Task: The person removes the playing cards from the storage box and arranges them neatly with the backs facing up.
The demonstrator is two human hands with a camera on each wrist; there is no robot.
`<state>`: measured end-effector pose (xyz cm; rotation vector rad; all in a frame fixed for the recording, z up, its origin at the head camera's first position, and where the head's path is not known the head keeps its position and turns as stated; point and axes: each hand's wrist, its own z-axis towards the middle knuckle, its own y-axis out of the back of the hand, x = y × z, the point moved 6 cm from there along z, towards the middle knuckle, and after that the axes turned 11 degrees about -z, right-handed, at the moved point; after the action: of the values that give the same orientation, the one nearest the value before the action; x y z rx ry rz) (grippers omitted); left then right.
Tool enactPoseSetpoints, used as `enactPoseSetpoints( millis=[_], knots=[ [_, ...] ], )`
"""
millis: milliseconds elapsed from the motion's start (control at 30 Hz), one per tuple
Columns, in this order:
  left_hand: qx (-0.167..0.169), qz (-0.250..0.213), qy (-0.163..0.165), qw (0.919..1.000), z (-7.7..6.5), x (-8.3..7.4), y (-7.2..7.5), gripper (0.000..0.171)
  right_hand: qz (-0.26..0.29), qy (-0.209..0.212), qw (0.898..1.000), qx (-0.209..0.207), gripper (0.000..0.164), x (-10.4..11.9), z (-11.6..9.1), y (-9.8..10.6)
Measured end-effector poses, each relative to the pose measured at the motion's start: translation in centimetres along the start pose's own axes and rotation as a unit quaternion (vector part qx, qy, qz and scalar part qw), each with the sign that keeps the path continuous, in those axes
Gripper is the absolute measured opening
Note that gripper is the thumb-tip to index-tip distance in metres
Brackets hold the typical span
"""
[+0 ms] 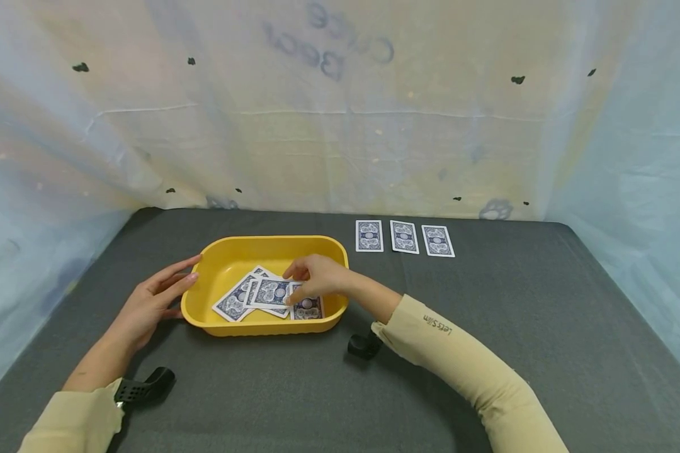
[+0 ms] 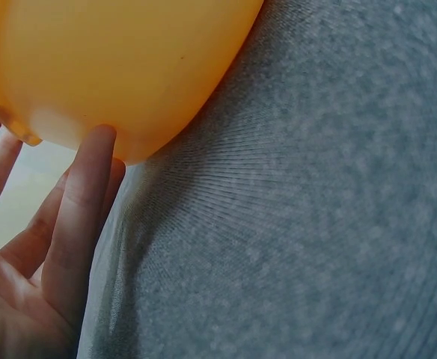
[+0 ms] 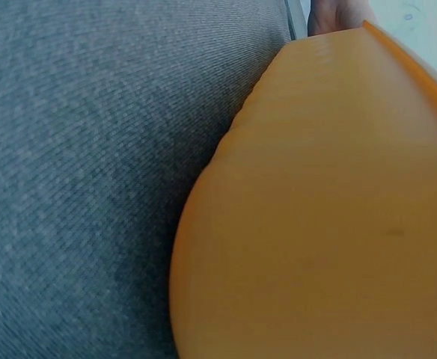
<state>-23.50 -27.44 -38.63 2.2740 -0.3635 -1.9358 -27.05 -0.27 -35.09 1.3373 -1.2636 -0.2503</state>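
A yellow plastic tray (image 1: 260, 329) sits on the dark cloth with several blue-backed playing cards (image 1: 233, 302) overlapping inside, face down. My left hand (image 1: 150, 305) is at the tray's left end, its extended fingers touching the rim and outer wall; the left wrist view shows a finger (image 2: 87, 198) against the yellow wall. Reaching in over the right side, my right hand (image 1: 321, 277) pinches the right edge of the top playing card (image 1: 271, 293) between thumb and fingers. Another card (image 1: 307, 308) lies partly under that hand. The right wrist view is mostly filled by the tray's outer wall (image 3: 316, 209).
Three face-down cards lie in a row beyond the tray to the right: a left one (image 1: 369, 236), a middle one (image 1: 405, 237) and a right one (image 1: 438, 241). A pale curtain (image 1: 340, 151) hangs along the back edge of the table (image 1: 294, 396) and both sides.
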Motion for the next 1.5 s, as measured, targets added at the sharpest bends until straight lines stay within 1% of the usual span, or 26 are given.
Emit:
enactPoseSetpoints(
  millis=[233, 400, 567, 767, 867, 933, 1067, 1167, 1267, 1500],
  knots=[
    [0.005, -0.008, -0.005, 0.9999, 0.05, -0.17, -0.20, 0.061, 0.014, 0.018, 1.000, 0.013, 0.046, -0.03, -0.25, -0.09],
    [0.006, -0.007, -0.004, 1.0000, 0.10, -0.17, -0.25, 0.061, 0.059, 0.035, 0.998, 0.015, 0.042, -0.08, -0.44, 0.12],
    [0.002, 0.000, -0.002, 1.0000, 0.12, -0.07, -0.19, 0.062, 0.079, 0.060, 0.995, 0.013, 0.040, -0.02, -0.51, 0.28],
    [-0.001, 0.001, -0.001, 1.0000, 0.00, 0.05, -0.12, 0.062, 0.093, 0.070, 0.993, -0.013, 0.034, 0.02, -0.62, 0.61],
    [-0.004, 0.003, -0.001, 1.0000, -0.03, 0.05, -0.11, 0.062, 0.081, 0.076, 0.994, -0.017, 0.031, 0.06, -0.57, 0.65],
    [-0.005, 0.005, 0.000, 1.0000, -0.01, 0.08, -0.15, 0.062, 0.073, 0.086, 0.994, -0.007, 0.033, 0.13, -0.50, 0.52],
    [-0.008, 0.007, 0.003, 0.9999, 0.05, 0.17, -0.17, 0.063, 0.071, 0.101, 0.992, 0.026, 0.042, 0.30, -0.57, 0.22],
    [-0.009, 0.006, 0.004, 0.9999, 0.08, 0.20, -0.17, 0.063, 0.075, 0.102, 0.991, 0.044, 0.049, 0.34, -0.72, 0.08],
    [-0.009, 0.006, 0.004, 0.9999, 0.10, 0.19, -0.18, 0.063, 0.077, 0.099, 0.991, 0.045, 0.051, 0.32, -0.79, 0.10],
    [-0.013, 0.008, 0.005, 0.9999, 0.13, 0.15, -0.19, 0.064, 0.095, 0.104, 0.990, 0.020, 0.051, 0.37, -0.78, 0.39]
  ],
)
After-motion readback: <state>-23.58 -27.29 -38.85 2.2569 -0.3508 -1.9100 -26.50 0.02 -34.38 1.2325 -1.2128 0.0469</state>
